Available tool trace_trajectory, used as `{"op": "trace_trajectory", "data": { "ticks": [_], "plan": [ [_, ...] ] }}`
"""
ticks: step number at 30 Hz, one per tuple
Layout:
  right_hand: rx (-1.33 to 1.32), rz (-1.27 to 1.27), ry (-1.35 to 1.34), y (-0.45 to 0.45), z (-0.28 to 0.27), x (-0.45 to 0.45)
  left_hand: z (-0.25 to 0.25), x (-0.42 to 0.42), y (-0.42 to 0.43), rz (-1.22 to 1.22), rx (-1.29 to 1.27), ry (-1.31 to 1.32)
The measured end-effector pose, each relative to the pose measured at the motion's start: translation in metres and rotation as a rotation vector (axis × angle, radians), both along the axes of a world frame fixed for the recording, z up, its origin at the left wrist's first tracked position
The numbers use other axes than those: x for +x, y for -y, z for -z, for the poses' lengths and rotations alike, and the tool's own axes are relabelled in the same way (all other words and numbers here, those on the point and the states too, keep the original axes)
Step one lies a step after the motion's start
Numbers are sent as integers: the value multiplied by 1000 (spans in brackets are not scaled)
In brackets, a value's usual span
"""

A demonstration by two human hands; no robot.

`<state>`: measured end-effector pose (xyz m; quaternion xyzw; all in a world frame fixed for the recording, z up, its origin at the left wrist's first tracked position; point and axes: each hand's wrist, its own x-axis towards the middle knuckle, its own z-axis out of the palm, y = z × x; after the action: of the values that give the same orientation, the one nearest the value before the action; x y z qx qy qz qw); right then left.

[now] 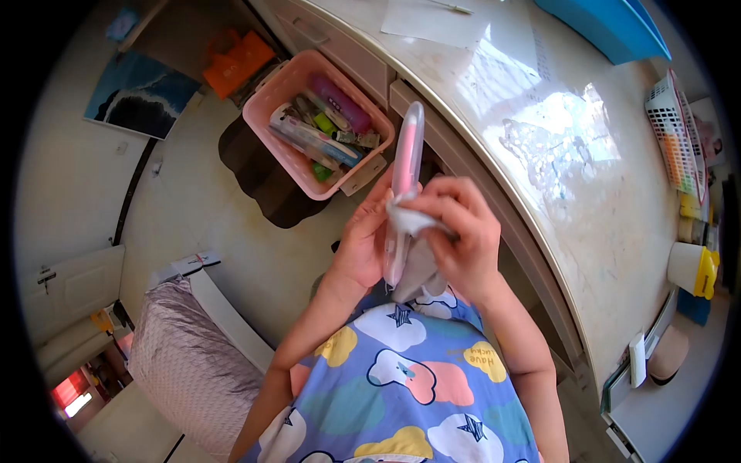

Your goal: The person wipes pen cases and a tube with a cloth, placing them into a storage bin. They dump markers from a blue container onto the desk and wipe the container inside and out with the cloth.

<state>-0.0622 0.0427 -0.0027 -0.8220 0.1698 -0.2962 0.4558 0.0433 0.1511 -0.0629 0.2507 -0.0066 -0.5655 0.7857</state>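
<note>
A long clear case (409, 147) with something pink inside stands nearly upright in front of my body. My left hand (364, 239) is wrapped round its lower part from the left side. In my right hand (467, 231) is a pale grey cloth (421, 270), pinched between the fingers and pressed against the middle of the case. Part of the cloth hangs down beside the case, over the patterned clothing on my lap. The fingertips of my left hand are partly hidden behind the case.
A pink basket (255, 116) of pens and packets sits left of the white desk (532, 185), near an open drawer. On the desk are a blue container (617, 27), a white basket (668, 131) and a yellow-lidded tub (689, 268). A bed (185, 363) stands lower left.
</note>
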Motion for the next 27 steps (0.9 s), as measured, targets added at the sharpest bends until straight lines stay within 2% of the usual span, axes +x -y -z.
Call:
{"op": "trace_trajectory", "data": {
  "ticks": [3,4,6,9,11,12,13,15,19,20,24,27],
  "plan": [
    [-98,29,38,-2,10,9,2,-2,1,-25,-107,-55],
    [-109,0,39,-6,14,8,-3,0,3,-66,-11,35],
    [-152,-78,33,-18,18,0,-7,7,4,-93,-17,75],
    [-19,-245,-50,-28,16,-13,-5,14,6,-124,-25,66],
    [37,-210,-24,-20,9,-10,-6,13,6,-117,-41,47],
    [64,-183,-13,-15,7,-7,-9,11,6,-88,47,87],
    [33,-78,-14,-10,5,-1,-13,8,8,-93,23,43],
    [35,-28,54,-8,12,7,-19,1,11,-115,-22,-46],
    [-67,-139,31,-23,21,-2,-8,9,7,-107,-121,12],
    [-53,-187,22,-27,22,-6,-8,10,8,-131,-45,81],
    [-41,-280,-2,-31,23,-13,4,13,10,-138,-146,-256],
    [-46,-203,15,-24,25,-8,3,9,9,-83,-154,-274]
  ]
}}
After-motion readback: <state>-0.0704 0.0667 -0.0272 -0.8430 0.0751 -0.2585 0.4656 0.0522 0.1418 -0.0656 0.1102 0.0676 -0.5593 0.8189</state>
